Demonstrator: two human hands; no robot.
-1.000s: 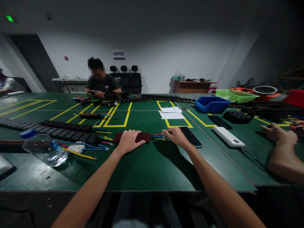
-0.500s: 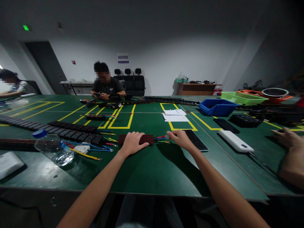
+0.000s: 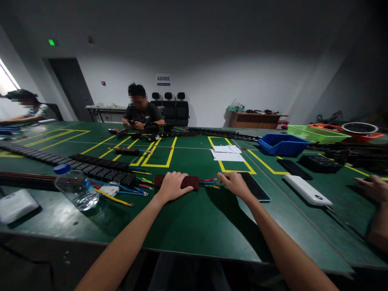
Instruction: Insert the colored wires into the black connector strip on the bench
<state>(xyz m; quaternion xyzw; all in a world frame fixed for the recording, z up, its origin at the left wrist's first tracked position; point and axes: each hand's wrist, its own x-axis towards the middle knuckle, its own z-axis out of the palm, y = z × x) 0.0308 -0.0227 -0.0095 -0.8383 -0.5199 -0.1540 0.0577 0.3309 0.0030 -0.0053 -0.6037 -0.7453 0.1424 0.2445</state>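
My left hand [image 3: 173,186] lies curled over a dark red terminal block [image 3: 190,182] on the green table [image 3: 194,226], gripping it. Short coloured wires [image 3: 210,183] with ring ends stick out of the block's right end. My right hand [image 3: 234,184] rests just right of them, with its fingertips at the wire ends and fingers bent together. Whether it pinches a wire is hidden. A black phone [image 3: 257,187] lies right beside my right hand.
Rows of black blocks [image 3: 100,169], loose coloured wires [image 3: 121,193], a water bottle [image 3: 75,189] and a white box [image 3: 15,205] lie left. A white power bank [image 3: 307,190], blue bin [image 3: 283,144] and papers [image 3: 227,153] lie right. Another person's hand [image 3: 374,188] rests far right; a person [image 3: 142,113] sits opposite.
The view has swung to the right and tilted up a little. Both my hands stay on the red block and its wires. The other person's hand at the right has drawn back slightly.
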